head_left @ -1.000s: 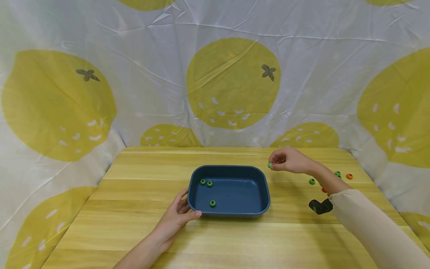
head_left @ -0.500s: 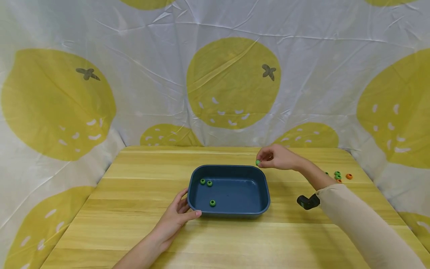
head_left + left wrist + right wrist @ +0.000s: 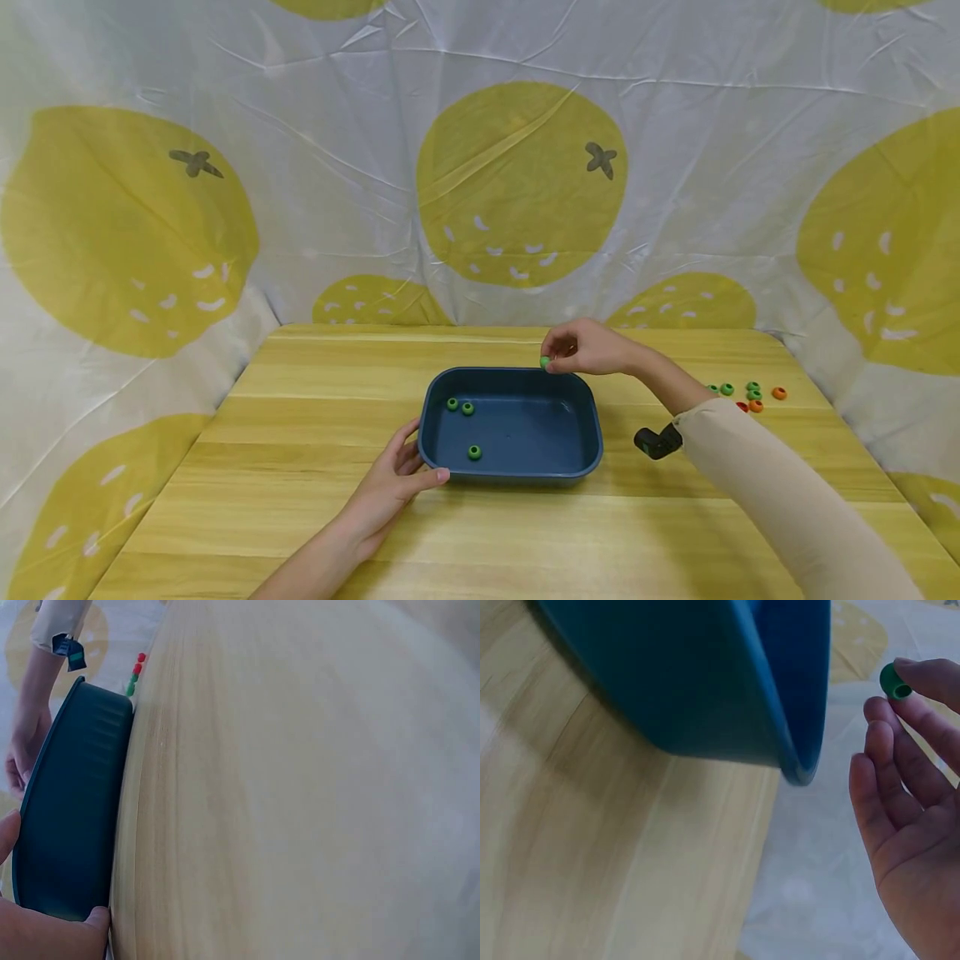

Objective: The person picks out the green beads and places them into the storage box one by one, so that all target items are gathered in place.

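Observation:
A dark blue rectangular basin [image 3: 512,477] stands mid-table. My left hand [image 3: 393,487] grips its near left corner, thumb on the rim and fingers around the outer side. Inside the basin lie a green bead [image 3: 475,452] at the front and two more green beads [image 3: 468,409] at the back left. Over the far right rim, my right hand [image 3: 588,348] pinches another green bead between thumb and forefinger. In the right wrist view the hole of that pinched bead [image 3: 892,681] shows, and the other fingers are loosely curled below.
Several green beads [image 3: 753,392], orange beads [image 3: 780,393] and a red bead lie at the table's right, partly behind the right sleeve. A black device [image 3: 657,442] is at the right wrist. A lemon-print cloth [image 3: 360,200] hangs behind the wooden table [image 3: 315,392].
My right hand has moved left with the green bead, from beside the basin to over its far rim. More loose beads show behind the arm. My left hand has stayed put.

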`<state>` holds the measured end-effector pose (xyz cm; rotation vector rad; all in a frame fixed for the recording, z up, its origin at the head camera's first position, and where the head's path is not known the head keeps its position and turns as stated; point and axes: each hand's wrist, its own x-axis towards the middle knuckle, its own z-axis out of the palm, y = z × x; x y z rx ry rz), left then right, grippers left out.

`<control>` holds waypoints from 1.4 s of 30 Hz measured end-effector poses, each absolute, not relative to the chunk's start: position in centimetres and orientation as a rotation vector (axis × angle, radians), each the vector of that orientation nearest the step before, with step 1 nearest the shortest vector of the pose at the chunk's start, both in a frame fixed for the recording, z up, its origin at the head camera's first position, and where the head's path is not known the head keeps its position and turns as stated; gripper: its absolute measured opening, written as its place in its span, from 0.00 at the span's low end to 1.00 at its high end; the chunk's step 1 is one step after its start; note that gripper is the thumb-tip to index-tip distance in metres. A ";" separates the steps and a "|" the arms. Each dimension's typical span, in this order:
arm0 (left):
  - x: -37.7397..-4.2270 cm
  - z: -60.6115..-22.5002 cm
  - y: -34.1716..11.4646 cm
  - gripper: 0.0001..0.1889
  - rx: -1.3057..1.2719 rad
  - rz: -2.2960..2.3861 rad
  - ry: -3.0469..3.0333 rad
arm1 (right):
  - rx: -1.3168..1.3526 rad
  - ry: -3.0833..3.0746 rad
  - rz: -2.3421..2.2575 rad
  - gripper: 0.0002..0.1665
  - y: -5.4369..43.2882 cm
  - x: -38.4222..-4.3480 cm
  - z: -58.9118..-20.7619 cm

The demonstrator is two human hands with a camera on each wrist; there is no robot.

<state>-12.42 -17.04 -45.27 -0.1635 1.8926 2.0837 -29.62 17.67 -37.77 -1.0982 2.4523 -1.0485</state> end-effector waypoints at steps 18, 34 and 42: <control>-12.4 -45.2 -16.9 0.48 -0.155 2.078 1.896 | -1.270 2.389 -1.008 0.07 12.2 -30.6 -37.3; -12.7 -45.4 -17.1 0.47 -0.184 2.074 1.899 | -1.366 2.324 -0.984 0.10 7.0 -30.7 -38.5; -12.8 -45.6 -17.1 0.48 -0.169 2.073 1.894 | -1.354 2.335 -0.983 0.14 7.1 -30.7 -38.3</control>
